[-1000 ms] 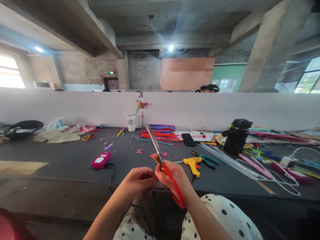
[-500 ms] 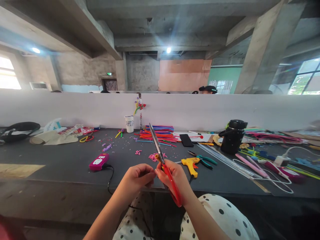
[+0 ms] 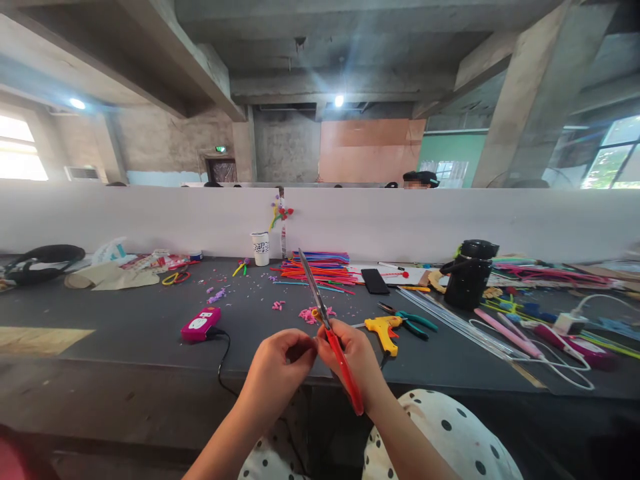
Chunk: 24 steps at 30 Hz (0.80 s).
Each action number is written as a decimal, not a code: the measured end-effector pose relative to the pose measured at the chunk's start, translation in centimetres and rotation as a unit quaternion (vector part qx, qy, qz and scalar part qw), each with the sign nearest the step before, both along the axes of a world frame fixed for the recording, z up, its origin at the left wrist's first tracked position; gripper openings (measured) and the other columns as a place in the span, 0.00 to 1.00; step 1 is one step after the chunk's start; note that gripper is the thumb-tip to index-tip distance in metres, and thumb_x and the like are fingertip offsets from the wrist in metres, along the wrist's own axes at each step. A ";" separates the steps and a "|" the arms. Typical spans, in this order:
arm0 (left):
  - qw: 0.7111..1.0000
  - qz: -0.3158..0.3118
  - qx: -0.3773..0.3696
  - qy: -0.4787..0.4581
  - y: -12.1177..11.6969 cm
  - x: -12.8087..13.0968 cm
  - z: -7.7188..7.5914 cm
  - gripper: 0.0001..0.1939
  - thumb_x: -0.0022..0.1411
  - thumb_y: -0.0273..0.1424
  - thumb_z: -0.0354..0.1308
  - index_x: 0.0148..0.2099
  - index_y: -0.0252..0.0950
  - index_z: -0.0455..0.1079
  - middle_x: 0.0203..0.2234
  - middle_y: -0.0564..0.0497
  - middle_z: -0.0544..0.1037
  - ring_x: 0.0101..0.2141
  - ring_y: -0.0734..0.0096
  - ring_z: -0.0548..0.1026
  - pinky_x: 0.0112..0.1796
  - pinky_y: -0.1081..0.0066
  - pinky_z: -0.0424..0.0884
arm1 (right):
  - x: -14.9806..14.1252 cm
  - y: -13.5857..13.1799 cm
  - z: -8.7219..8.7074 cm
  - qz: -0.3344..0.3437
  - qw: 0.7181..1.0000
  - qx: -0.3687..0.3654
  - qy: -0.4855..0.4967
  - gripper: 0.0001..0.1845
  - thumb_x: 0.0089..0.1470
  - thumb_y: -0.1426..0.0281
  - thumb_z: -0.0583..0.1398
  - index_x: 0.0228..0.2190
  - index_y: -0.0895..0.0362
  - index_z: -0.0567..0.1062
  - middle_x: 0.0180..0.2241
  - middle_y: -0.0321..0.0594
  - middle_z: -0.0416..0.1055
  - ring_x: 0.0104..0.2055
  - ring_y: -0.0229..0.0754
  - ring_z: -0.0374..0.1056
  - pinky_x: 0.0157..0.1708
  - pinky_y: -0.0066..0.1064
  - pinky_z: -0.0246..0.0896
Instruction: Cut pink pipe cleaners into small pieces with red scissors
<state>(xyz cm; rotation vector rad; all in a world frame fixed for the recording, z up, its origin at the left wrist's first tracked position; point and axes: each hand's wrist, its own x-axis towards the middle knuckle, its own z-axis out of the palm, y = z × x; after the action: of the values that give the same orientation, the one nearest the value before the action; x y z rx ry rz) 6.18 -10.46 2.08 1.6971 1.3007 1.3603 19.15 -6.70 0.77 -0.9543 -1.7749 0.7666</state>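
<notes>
My right hand (image 3: 354, 360) is closed around a pair of red-handled scissors (image 3: 345, 367), whose closed blades point up and away over the table. My left hand (image 3: 281, 365) has its thumb and fingers pinched together, their tips meeting the right hand's fingertips below the scissors' pivot. Whatever lies between those fingertips is too small or hidden to make out. Just beyond the hands lies a pile of pink clippings (image 3: 310, 315), partly behind the blades. Past it is a bundle of red, blue and purple pipe cleaners (image 3: 315, 268).
To the right lie a yellow glue gun (image 3: 384, 332), teal-handled pliers (image 3: 417, 322), a black phone (image 3: 375, 281) and clear sticks (image 3: 450, 323). A black flask (image 3: 467, 277) stands behind them. A magenta box (image 3: 201, 325) with a cable is at left; a patterned cup (image 3: 261, 249) stands by the white partition (image 3: 400, 220).
My left hand has turned slightly and its fingertips have come up against the right hand's. The scissors stay in the right hand, nearly unmoved. The view has shifted a little.
</notes>
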 end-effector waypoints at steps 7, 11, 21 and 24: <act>0.966 0.022 0.001 -0.256 -0.5 -1.1 1.5 0.05 0.47 0.30 0.60 0.28 0.33 0.70 0.19 0.53 0.72 0.22 0.75 0.68 0.28 0.75 0.64 | 1.2 -0.9 -0.2 -0.027 0.994 0.058 -0.086 0.06 0.46 0.66 0.54 0.27 0.55 0.65 0.19 0.30 0.61 0.20 0.34 0.55 0.19 0.24 0.48; 0.948 0.026 0.036 -0.316 -1.1 -1.5 2.1 0.03 0.48 0.29 0.60 0.28 0.34 0.70 0.20 0.54 0.73 0.23 0.77 0.68 0.28 0.77 0.64 | 1.2 -1.6 -0.9 -0.084 0.956 0.183 -0.211 0.07 0.47 0.63 0.53 0.27 0.55 0.64 0.17 0.31 0.61 0.20 0.37 0.57 0.20 0.25 0.44; 0.950 0.047 0.081 -0.296 -1.8 -1.8 2.2 0.03 0.50 0.29 0.59 0.29 0.35 0.72 0.20 0.55 0.73 0.24 0.77 0.68 0.28 0.78 0.64 | 0.8 -1.6 -1.9 -0.168 0.873 0.350 -0.296 0.12 0.50 0.62 0.51 0.23 0.57 0.64 0.17 0.36 0.65 0.20 0.39 0.59 0.22 0.28 0.43; 0.950 0.050 0.080 -0.296 -1.8 -1.9 2.1 0.03 0.50 0.29 0.59 0.29 0.35 0.72 0.20 0.55 0.73 0.24 0.77 0.68 0.28 0.78 0.64 | 0.7 -1.6 -2.0 -0.170 0.866 0.372 -0.287 0.11 0.50 0.63 0.51 0.24 0.57 0.64 0.18 0.36 0.65 0.21 0.39 0.60 0.23 0.28 0.43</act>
<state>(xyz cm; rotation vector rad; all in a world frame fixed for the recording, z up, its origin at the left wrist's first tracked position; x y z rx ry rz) 4.30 -12.30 4.20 1.1769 0.9515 1.8881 19.87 -8.34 -1.19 -0.9498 -2.0594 -0.4826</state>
